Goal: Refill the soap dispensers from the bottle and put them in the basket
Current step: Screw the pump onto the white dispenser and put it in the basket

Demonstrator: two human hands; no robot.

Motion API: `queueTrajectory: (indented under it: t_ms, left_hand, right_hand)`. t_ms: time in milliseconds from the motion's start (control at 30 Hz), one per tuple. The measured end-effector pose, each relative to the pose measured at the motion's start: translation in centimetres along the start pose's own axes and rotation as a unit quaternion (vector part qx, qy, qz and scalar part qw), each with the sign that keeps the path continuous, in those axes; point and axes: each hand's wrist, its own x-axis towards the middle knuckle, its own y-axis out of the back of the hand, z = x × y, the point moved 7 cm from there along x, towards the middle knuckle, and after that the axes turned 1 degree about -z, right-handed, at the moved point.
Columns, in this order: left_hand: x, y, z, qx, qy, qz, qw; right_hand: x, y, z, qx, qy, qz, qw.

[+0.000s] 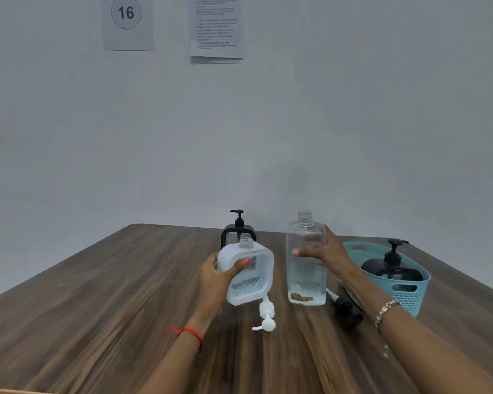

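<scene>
Three dispensers: left grip (214,280) is clasping the tilted white dispenser (252,282); right grip (329,253) is clasping one bottle (305,280); rear dispenser (237,233) is standing on the bench (97,308); third dispenser (392,270) is sitting in the basket (410,298).

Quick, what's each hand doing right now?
Left hand: holding the white dispenser.
Right hand: holding the clear bottle.

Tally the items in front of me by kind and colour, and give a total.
White soap dispenser: 1
Black soap dispensers: 2
Clear refill bottle: 1
Loose pump heads: 2
Teal basket: 1
Total: 7
</scene>
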Motion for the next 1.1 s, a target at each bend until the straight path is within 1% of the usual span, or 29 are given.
queueTrajectory:
  t_ms: [167,300,467,500,533,567,600,633,667,700,733,767,800,833,867,900,967,1000,1033,1100]
  left_hand:
    - [0.7,-0.1,-1.0,-0.031,0.014,-0.023,0.999]
    - [1.4,-0.1,-1.5,-0.058,0.022,-0.04,0.997]
    - [2.1,-0.2,-1.4,-0.068,0.021,-0.057,0.996]
    - [2.2,-0.2,-1.4,-0.067,0.021,-0.059,0.996]
    - [2.3,-0.1,-1.4,-0.067,0.02,-0.062,0.996]
    - [2.4,0.0,-1.3,-0.066,0.018,-0.065,0.996]
    - [2.5,0.0,-1.2,-0.066,0.017,-0.069,0.995]
    - [2.6,0.1,-1.1,-0.066,0.017,-0.072,0.995]
    - [2.6,0.2,-0.9,-0.066,0.017,-0.074,0.995]
    - [2.7,0.3,-0.7,-0.068,0.018,-0.074,0.995]
    - [2.7,0.3,-0.6,-0.071,0.019,-0.074,0.995]
    - [2.7,0.4,-0.5,-0.075,0.02,-0.072,0.994]
    - [2.7,0.5,-0.3,-0.079,0.02,-0.068,0.994]
    - [2.7,0.6,-0.2,-0.085,0.02,-0.065,0.994]
    - [2.6,0.6,-0.1,-0.09,0.02,-0.064,0.994]
    - [2.5,0.6,0.0,-0.094,0.021,-0.064,0.993]
    - [2.2,0.6,0.2,-0.102,0.022,-0.062,0.993]
    - [2.0,0.5,0.3,-0.104,0.023,-0.063,0.992]
    - [1.9,0.5,0.4,-0.106,0.023,-0.065,0.992]
    - [1.7,0.6,0.7,-0.104,0.024,-0.068,0.992]
  right_hand:
    - [0.4,0.4,2.2,0.042,-0.015,-0.013,0.999]
    - [1.1,0.9,3.9,0.112,-0.02,-0.037,0.993]
    - [1.5,0.7,3.0,0.135,-0.017,-0.105,0.985]
    - [1.6,0.9,2.7,0.134,-0.025,-0.094,0.986]
    - [1.8,1.4,2.1,0.11,-0.019,-0.062,0.992]
    - [1.9,2.2,1.1,0.065,0.009,-0.007,0.998]
    - [1.6,3.0,-0.4,0.008,0.058,0.058,0.997]
    - [0.8,3.3,-2.1,-0.042,0.124,0.113,0.985]
    - [-0.2,3.0,-3.9,-0.086,0.196,0.145,0.966]
    - [-1.4,2.1,-5.4,-0.133,0.266,0.15,0.943]
    - [-2.6,0.6,-6.5,-0.186,0.326,0.125,0.918]
    - [-3.7,-1.4,-6.7,-0.239,0.368,0.066,0.896]
    - [-4.6,-3.6,-6.0,-0.295,0.376,-0.022,0.878]
    - [-5.4,-5.7,-4.3,-0.353,0.348,-0.124,0.86]
    - [-6.1,-7.3,-2.1,-0.411,0.312,-0.212,0.83]
    - [-6.6,-8.5,0.2,-0.466,0.29,-0.269,0.791]
    - [-7.2,-10.1,3.6,-0.56,0.289,-0.309,0.712]
    - [-7.5,-10.7,4.6,-0.583,0.295,-0.315,0.688]
    - [-7.8,-11.2,5.2,-0.593,0.303,-0.316,0.676]
    - [-8.0,-11.6,5.6,-0.584,0.318,-0.312,0.679]
